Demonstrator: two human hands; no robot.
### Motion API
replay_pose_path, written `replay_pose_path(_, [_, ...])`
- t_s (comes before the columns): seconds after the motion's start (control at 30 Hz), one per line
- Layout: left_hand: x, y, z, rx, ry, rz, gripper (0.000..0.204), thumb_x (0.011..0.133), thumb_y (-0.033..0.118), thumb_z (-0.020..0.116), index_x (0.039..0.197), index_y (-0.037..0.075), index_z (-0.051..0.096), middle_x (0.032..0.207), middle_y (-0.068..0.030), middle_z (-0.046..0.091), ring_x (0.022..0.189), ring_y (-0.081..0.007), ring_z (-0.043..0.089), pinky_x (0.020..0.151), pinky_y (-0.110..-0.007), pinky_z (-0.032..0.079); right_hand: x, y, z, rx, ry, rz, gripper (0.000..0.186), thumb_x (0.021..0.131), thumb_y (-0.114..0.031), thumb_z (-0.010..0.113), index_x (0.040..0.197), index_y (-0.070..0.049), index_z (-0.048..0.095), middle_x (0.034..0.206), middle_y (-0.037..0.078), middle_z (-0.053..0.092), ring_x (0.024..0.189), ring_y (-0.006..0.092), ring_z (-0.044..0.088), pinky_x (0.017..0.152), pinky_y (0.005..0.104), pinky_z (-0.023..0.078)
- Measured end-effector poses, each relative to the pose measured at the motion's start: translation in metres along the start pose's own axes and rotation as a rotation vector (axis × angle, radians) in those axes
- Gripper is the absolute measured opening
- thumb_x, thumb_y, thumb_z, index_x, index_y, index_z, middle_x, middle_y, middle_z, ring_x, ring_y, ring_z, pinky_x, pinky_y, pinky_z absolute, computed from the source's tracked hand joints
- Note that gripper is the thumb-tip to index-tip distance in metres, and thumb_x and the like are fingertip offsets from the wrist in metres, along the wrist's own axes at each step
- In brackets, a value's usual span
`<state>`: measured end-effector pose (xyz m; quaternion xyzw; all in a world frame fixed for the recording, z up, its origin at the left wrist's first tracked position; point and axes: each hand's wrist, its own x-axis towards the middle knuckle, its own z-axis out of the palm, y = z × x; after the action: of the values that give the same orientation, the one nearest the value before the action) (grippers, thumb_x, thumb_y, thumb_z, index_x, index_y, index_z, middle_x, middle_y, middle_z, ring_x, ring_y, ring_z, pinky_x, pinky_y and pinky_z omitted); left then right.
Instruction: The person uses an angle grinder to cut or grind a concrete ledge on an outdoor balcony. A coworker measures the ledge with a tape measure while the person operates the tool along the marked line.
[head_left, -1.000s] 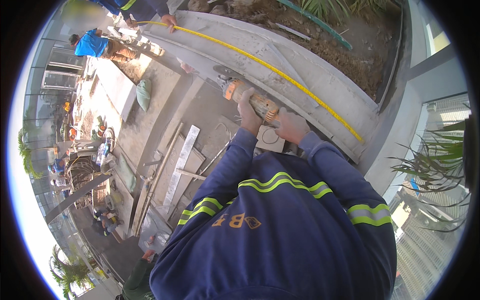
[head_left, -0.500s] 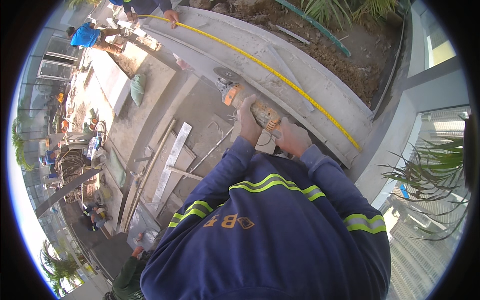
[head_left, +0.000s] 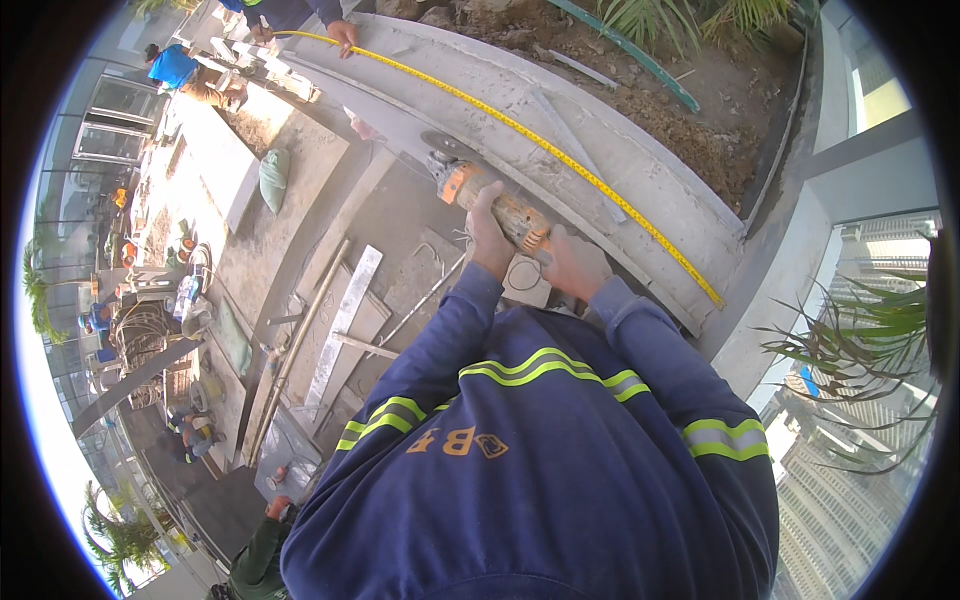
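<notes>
Weathered grey concrete forms the background: a smooth, curved ledge sweeps from the upper left toward the right of the frame, dusted pale. My left hand is closed around the middle of an angle grinder; my right hand is wrapped around its rear end. Both grips are firm on the tool, which lies at the upper centre, slanted, its orange casing coated in dust. Its round, flat disc sits at the ledge's inner side; contact cannot be confirmed. Just below my right hand is a pale, square-edged slab. Along the ledge runs a flexible yellow tape measure, a co-worker's hand on it at upper left. Beyond, crumbly brown soil fills the upper right. Left of centre lie a long, straight, whitish strip and, higher, a bulging green sack. Slender palm leaves hang at the right.
</notes>
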<state>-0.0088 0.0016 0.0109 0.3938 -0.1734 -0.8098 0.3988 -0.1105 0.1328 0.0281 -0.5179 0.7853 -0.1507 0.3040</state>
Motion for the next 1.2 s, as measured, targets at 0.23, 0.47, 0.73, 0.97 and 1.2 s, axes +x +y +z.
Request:
replay_pose_path(0.23, [0.027, -0.006, -0.013, -0.038, 0.043, 0.035, 0.032, 0.082, 0.018, 0.072, 0.106, 0.003, 0.058, 0.093, -0.0112, 0.062, 0.082, -0.0278, 0.066, 0.074, -0.047, 0.058, 0.006, -0.006, -0.004, -0.023, -0.025, 0.01, 0.044, 0.079, -0.027, 0.071, 0.106, 0.0, 0.049, 0.094, 0.028, 0.07, 0.09, 0.0437, 0.07, 0.077, 0.0523, 0.056])
replay_pose_path(0.47, [-0.002, -0.006, 0.001, -0.044, 0.079, 0.018, 0.032, 0.082, 0.016, 0.072, 0.107, 0.003, 0.058, 0.093, -0.0108, 0.062, 0.081, -0.0275, 0.066, 0.072, -0.045, 0.058, -0.012, -0.008, -0.012, -0.046, -0.063, 0.058, 0.044, 0.08, -0.022, 0.069, 0.112, 0.003, 0.051, 0.096, 0.025, 0.071, 0.094, 0.0403, 0.071, 0.081, 0.05, 0.056])
replay_pose_path(0.73, [-0.001, -0.013, -0.009, 0.015, 0.05, 0.024, 0.026, 0.085, 0.02, 0.068, 0.104, 0.006, 0.059, 0.091, -0.0113, 0.063, 0.082, -0.0274, 0.066, 0.076, -0.044, 0.057, -0.022, -0.005, -0.011, -0.003, -0.061, 0.053, 0.047, 0.082, -0.031, 0.07, 0.109, 0.0, 0.048, 0.095, 0.028, 0.07, 0.089, 0.0451, 0.07, 0.077, 0.053, 0.056])
replay_pose_path(0.97, [-0.001, -0.007, -0.007, 0.003, 0.034, 0.023, 0.024, 0.085, 0.02, 0.069, 0.102, 0.007, 0.059, 0.09, -0.0108, 0.063, 0.081, -0.0269, 0.066, 0.075, -0.044, 0.057, -0.015, -0.004, -0.005, 0.025, -0.011, 0.002, 0.044, 0.081, -0.028, 0.069, 0.108, 0.0, 0.049, 0.092, 0.027, 0.07, 0.087, 0.0455, 0.07, 0.075, 0.0535, 0.056])
replay_pose_path(1.2, [0.018, -0.005, -0.009, -0.04, 0.035, 0.022, 0.029, 0.083, 0.018, 0.071, 0.105, 0.004, 0.058, 0.093, -0.0101, 0.061, 0.082, -0.0273, 0.066, 0.075, -0.045, 0.058, 0.003, -0.004, 0.0, -0.02, -0.017, -0.003, 0.042, 0.08, -0.021, 0.068, 0.11, 0.003, 0.051, 0.097, 0.027, 0.07, 0.093, 0.0432, 0.07, 0.081, 0.0524, 0.055])
